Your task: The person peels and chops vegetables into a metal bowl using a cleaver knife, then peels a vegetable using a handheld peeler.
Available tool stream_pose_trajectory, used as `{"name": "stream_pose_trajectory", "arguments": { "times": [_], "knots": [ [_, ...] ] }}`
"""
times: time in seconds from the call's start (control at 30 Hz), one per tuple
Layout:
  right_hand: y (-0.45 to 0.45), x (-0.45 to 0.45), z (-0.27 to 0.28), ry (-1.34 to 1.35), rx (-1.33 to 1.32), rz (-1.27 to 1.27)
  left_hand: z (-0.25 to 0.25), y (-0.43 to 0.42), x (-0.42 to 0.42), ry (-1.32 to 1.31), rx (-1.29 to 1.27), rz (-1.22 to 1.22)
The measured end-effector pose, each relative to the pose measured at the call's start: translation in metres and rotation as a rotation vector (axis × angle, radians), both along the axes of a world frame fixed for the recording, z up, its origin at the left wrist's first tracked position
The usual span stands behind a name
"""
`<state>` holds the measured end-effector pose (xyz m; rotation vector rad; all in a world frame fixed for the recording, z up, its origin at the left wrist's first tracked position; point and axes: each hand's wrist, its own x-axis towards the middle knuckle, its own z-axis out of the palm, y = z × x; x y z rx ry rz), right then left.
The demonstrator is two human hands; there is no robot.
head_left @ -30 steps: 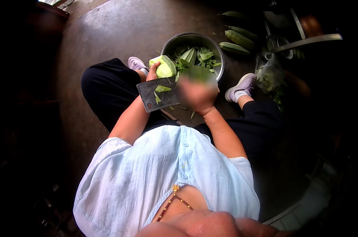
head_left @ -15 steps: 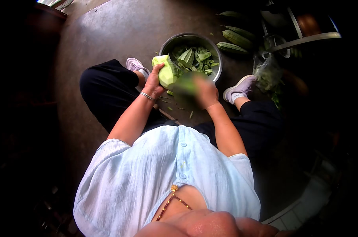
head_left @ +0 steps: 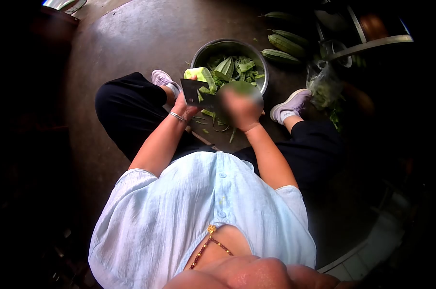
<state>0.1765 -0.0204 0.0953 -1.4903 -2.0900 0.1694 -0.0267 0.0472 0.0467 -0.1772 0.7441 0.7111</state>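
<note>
My left hand (head_left: 183, 106), with a bangle at the wrist, is wrapped round a pale green peeled gourd (head_left: 201, 75) at the near left rim of a metal bowl (head_left: 264, 72). A dark cleaver (head_left: 193, 93) with green peel on its blade covers part of the gourd and of my left fingers. The cleaver's handle end is in my right hand (head_left: 243, 110), which is closed and partly blurred. Cut green peel (head_left: 247, 66) lies inside the bowl.
Several ridged gourds (head_left: 286, 45) lie on the floor at the upper right. Beside my right shoe (head_left: 295, 102) is a plastic bag (head_left: 326, 86) of greens. A metal rack (head_left: 372, 46) stands at the far right. Peel scraps lie on the floor between my legs.
The cleaver swung away from the gourd, then came back across it, smeared by motion in between. My left hand kept its hold on the gourd.
</note>
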Motion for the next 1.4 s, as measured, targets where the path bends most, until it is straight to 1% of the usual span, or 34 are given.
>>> {"name": "stream_pose_trajectory", "arguments": {
  "times": [0.03,0.07,0.1,0.13,0.17,0.2,0.23,0.3,0.33,0.37,0.4,0.43,0.5,0.57,0.6,0.67,0.7,0.73,0.8,0.97,1.03,1.13,1.17,1.2,1.27,1.3,1.37,1.4],
  "knots": [
    [0.001,0.005,-0.038,0.059,-0.049,0.028,0.003,-0.002,0.006,0.080,0.030,0.029],
    [-0.003,0.010,-0.065,0.081,-0.116,-0.007,0.005,-0.002,0.009,0.159,0.062,0.059],
    [-0.010,0.012,-0.071,0.102,-0.170,-0.039,0.013,-0.008,0.009,0.099,0.053,0.050],
    [-0.012,0.013,-0.079,0.126,-0.238,-0.072,0.025,-0.009,0.011,0.141,0.021,0.031],
    [-0.014,0.015,-0.085,0.161,-0.213,-0.063,0.024,-0.010,0.013,0.165,0.064,0.018],
    [-0.010,0.014,-0.065,0.194,-0.194,-0.055,0.022,-0.009,0.014,0.188,0.101,0.003],
    [-0.007,0.012,-0.046,0.228,-0.169,-0.043,0.012,-0.009,0.010,0.147,0.116,0.018],
    [-0.004,0.008,-0.022,0.103,-0.073,0.013,-0.013,-0.005,0.007,0.062,0.142,0.051],
    [-0.004,0.006,-0.015,0.039,-0.022,0.041,0.006,-0.007,0.009,0.172,0.093,-0.046],
    [-0.006,0.001,-0.010,0.007,0.001,0.027,-0.007,0.001,0.002,0.121,0.059,-0.117],
    [-0.009,-0.001,-0.005,0.000,-0.017,0.059,-0.004,0.008,-0.001,0.071,0.024,-0.188],
    [-0.008,-0.003,0.000,-0.008,-0.044,0.087,-0.004,0.001,0.005,0.194,0.102,-0.122],
    [-0.011,-0.007,-0.003,-0.011,-0.050,0.130,-0.001,-0.002,0.003,0.141,0.152,-0.116],
    [-0.011,-0.005,-0.010,-0.016,0.035,0.129,-0.003,-0.001,0.001,0.098,0.205,-0.122],
    [-0.011,-0.007,-0.007,-0.017,0.079,0.130,-0.001,-0.002,0.001,0.140,0.149,-0.130],
    [-0.006,-0.006,0.002,-0.011,0.098,0.043,0.003,0.004,0.002,0.220,0.028,-0.150],
    [-0.003,-0.005,0.008,-0.010,0.107,-0.003,0.007,0.002,-0.001,0.051,0.100,-0.157],
    [0.000,-0.002,0.008,0.023,0.134,-0.011,0.014,-0.006,0.009,0.211,0.030,-0.080],
    [-0.002,0.000,0.010,0.093,0.209,-0.022,0.010,-0.017,0.011,0.216,0.077,-0.059],
    [-0.004,0.003,0.020,-0.011,0.242,-0.002,0.006,-0.011,0.010,0.081,0.127,-0.088],
    [-0.003,0.001,0.021,-0.034,0.258,0.025,0.022,-0.013,0.005,-0.023,0.125,-0.126],
    [-0.004,0.003,0.004,0.018,0.079,-0.077,0.005,-0.024,0.017,0.244,0.244,-0.113],
    [-0.007,0.009,-0.001,0.008,0.009,-0.095,0.002,-0.027,0.018,0.242,0.227,-0.113],
    [-0.008,0.014,-0.004,0.037,-0.021,-0.108,0.010,-0.029,0.019,0.274,0.159,-0.072],
    [-0.010,0.020,-0.009,0.098,-0.088,-0.132,0.011,-0.030,0.020,0.315,0.171,-0.153],
    [-0.010,0.019,0.002,0.116,-0.097,-0.113,0.008,-0.030,0.020,0.289,0.179,-0.133],
    [-0.007,0.016,-0.008,0.031,0.041,-0.060,-0.008,-0.028,0.020,0.237,0.183,-0.091],
    [-0.006,0.014,-0.012,-0.013,0.110,-0.033,-0.021,-0.025,0.014,0.246,0.222,-0.120]
  ]
}}
